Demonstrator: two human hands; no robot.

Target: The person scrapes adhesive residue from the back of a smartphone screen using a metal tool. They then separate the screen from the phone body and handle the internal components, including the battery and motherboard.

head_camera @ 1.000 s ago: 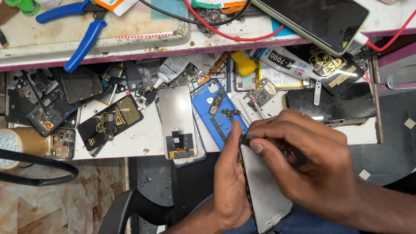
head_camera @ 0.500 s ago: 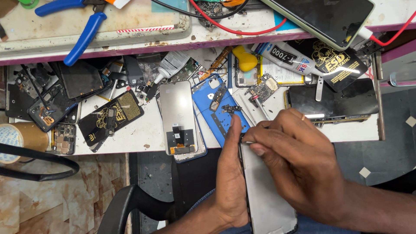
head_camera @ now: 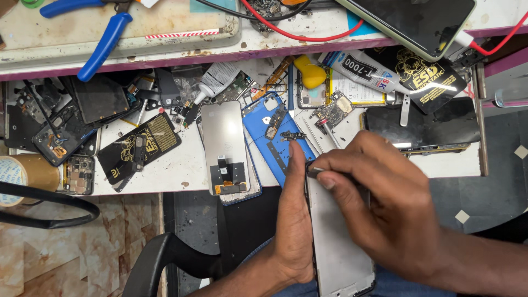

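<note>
Both hands shifted slightly w/ phone frame (head_camera: 335, 242): left hand (head_camera: 294, 231) grips edge, right hand (head_camera: 385, 203) pinches small tool.

There are two hands, a left hand (head_camera: 294, 231) and a right hand (head_camera: 385, 203), and one phone frame (head_camera: 335, 247) between them. On the table lie one phone screen (head_camera: 224, 144), one blue phone back (head_camera: 275, 135), one yellow pick (head_camera: 309, 73) and one roll of tape (head_camera: 25, 173). Up on the shelf sit one pair of blue pliers (head_camera: 102, 33), two red wires (head_camera: 308, 36) and one big dark phone (head_camera: 423, 22).
</note>
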